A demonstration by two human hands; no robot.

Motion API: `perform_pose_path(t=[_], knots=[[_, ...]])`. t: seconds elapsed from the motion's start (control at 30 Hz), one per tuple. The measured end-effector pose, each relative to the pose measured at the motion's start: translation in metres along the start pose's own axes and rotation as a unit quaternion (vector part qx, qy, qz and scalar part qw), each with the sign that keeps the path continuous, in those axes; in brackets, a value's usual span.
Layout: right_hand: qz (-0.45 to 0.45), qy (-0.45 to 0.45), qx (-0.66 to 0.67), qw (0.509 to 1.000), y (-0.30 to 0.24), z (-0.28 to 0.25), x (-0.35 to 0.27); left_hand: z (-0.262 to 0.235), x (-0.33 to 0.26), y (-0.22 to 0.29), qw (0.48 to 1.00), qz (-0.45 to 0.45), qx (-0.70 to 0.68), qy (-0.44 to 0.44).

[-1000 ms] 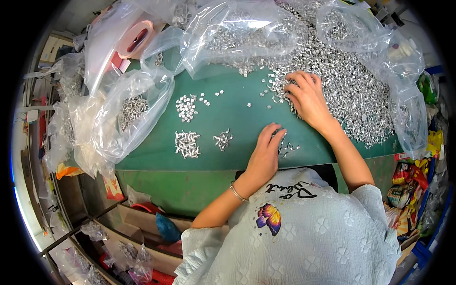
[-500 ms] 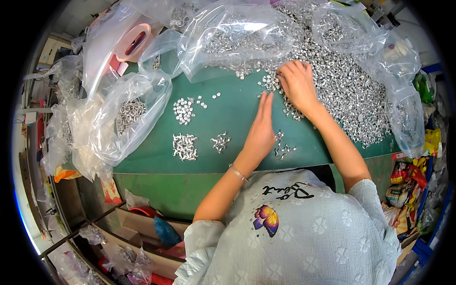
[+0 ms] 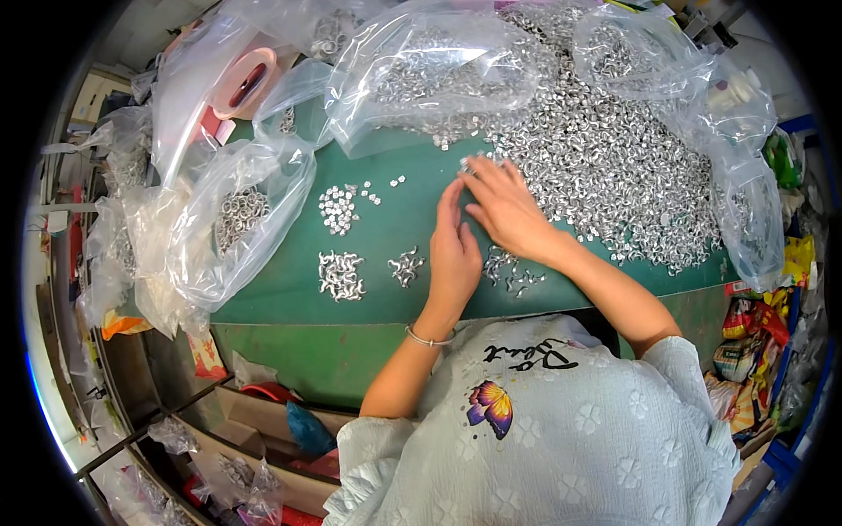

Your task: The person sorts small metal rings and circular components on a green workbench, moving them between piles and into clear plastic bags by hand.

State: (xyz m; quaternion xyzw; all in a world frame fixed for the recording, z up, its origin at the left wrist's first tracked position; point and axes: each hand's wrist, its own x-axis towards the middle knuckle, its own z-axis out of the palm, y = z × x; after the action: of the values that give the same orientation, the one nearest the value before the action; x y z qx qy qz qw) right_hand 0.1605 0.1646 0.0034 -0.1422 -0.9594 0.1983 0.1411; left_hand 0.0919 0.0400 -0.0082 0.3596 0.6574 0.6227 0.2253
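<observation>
My right hand [image 3: 509, 206] lies palm down over the green table, fingers stretched out. A few small silver pieces [image 3: 467, 163] show at its fingertips. Close beside it, my left hand [image 3: 454, 254] stands on edge with straight fingers and the thumb a little apart, its fingertips next to the right hand's. Both hands are open; what lies under the palms is hidden. A loose group of curved silver pieces [image 3: 517, 273] sits below my right wrist. Left of my hands are a group of small blocky silver pieces [image 3: 338, 210], a curved-piece cluster [image 3: 340, 276] and a smaller one [image 3: 405, 266].
A large heap of silver metal pieces [image 3: 631, 184] covers the table's right side. Clear plastic bags of similar pieces line the back, with another bag [image 3: 294, 188] at the left. A pink container [image 3: 270, 63] holds a dark red object. The table's front edge [image 3: 281, 323] runs before me.
My right hand has moved left and nearer from the heap's edge, bringing a few small pieces along. My left hand has shifted slightly left, and its thumb now shows.
</observation>
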Motion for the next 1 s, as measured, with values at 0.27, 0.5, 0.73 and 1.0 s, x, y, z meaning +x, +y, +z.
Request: perform_pose_path(t=[0.27, 0.5, 0.73, 1.0], knots=[[0.110, 0.030, 0.198, 0.974, 0.012, -0.035, -0.008, -0.019, -0.009, 0.013, 0.957, 0.060, 0.282, -0.041], [-0.032, -0.019, -0.122, 0.992, 0.015, -0.009, -0.013, -0.025, 0.003, 0.004, 0.910, 0.131, 0.378, -0.106], [0.013, 0.027, 0.028, 0.999, 0.015, -0.032, 0.003, -0.033, 0.018, 0.006, 0.904, 0.109, 0.403, -0.093], [-0.018, 0.077, -0.027, 0.997, 0.041, -0.026, 0.000, -0.035, 0.021, 0.005, 0.872, 0.108, 0.461, -0.126]])
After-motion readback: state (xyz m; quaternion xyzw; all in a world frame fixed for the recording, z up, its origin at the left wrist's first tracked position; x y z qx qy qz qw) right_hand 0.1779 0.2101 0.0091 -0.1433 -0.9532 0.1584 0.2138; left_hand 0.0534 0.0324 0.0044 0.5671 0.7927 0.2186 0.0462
